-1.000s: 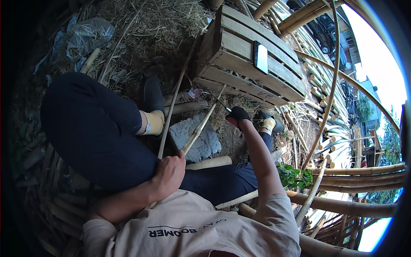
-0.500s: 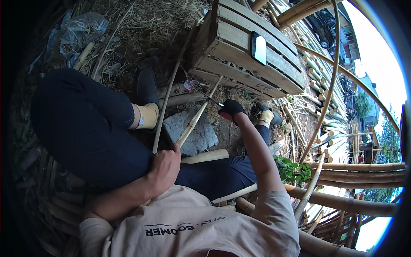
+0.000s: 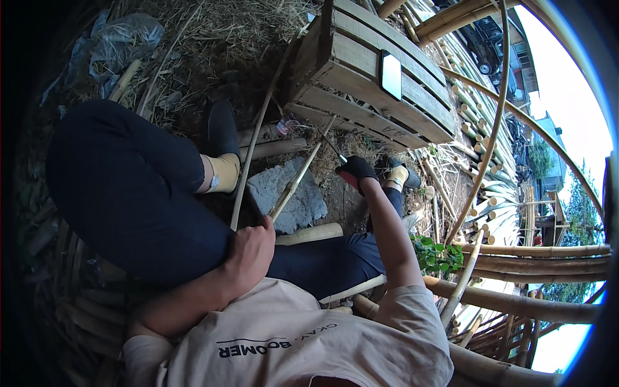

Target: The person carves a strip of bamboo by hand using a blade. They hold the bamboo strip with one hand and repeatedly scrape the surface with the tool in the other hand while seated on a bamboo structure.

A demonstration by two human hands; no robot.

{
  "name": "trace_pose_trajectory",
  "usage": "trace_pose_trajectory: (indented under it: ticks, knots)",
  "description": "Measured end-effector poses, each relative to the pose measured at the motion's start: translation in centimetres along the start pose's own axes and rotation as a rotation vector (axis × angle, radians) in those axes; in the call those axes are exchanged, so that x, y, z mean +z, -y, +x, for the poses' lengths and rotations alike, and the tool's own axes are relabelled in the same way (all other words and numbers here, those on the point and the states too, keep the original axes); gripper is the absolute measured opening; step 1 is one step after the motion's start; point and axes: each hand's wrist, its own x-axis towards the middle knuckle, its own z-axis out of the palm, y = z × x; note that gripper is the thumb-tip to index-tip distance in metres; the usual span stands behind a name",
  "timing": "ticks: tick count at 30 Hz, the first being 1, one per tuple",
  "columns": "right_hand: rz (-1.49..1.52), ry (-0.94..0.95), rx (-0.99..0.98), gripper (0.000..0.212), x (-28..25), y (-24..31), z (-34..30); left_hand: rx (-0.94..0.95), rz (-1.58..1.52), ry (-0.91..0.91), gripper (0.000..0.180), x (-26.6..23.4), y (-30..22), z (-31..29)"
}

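Note:
My bare left hand (image 3: pixel 251 257) is closed near my lap around the near end of a pale bamboo strip (image 3: pixel 298 175). The strip slants away to the right, over a grey stone slab (image 3: pixel 284 197). A second, longer bamboo strip (image 3: pixel 256 138) runs from beside the same hand toward the far side; whether the hand grips it too is hidden. My right hand (image 3: pixel 358 174), in a black and red glove, is closed around a knife (image 3: pixel 336 149). Its thin dark blade points up and left toward the pale strip; I cannot tell whether the tip touches it.
A slatted wooden crate (image 3: pixel 361 71) stands ahead, with a phone (image 3: pixel 391 75) on top. Cut bamboo poles (image 3: pixel 493 200) are stacked at right; curved bamboo (image 3: pixel 493 138) arches nearby. A leafy green plant (image 3: pixel 437 255) is near my right elbow. Plastic sheeting (image 3: pixel 132 42) lies far left.
My right hand with the knife has shifted a little right and toward me, drawing the blade back along the pale strip. My left hand has hardly moved.

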Motion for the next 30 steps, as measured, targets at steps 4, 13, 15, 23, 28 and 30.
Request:
trace_pose_trajectory:
  ticks: [4, 13, 15, 23, 28, 30]
  knots:
    - [0.010, -0.128, -0.150, 0.047, -1.3, 4.4, -6.2, 0.002, 0.060, -0.010, 0.040, 0.3, 0.0, 0.0]
    - [0.183, -0.214, -0.287, 0.046, -1.6, 7.4, -14.1, 0.009, -0.002, -0.004, 0.040, -0.2, 0.2, 0.6]
    - [0.213, -0.197, -0.246, 0.045, -0.9, 8.2, -15.6, 0.011, 0.008, 0.002, 0.040, -0.2, 0.1, 0.6]
    - [0.533, -0.079, -0.054, 0.046, 2.5, 9.6, -14.9, -0.002, -0.079, -0.021, 0.033, 0.4, 0.4, 0.5]
    - [0.539, -0.104, -0.065, 0.044, 3.7, 9.6, -13.7, 0.033, -0.089, -0.060, 0.033, -0.7, 0.5, 0.2]
    - [0.530, -0.100, -0.074, 0.040, 4.0, 9.5, -13.0, 0.039, -0.093, -0.066, 0.031, -0.7, 0.6, 0.2]
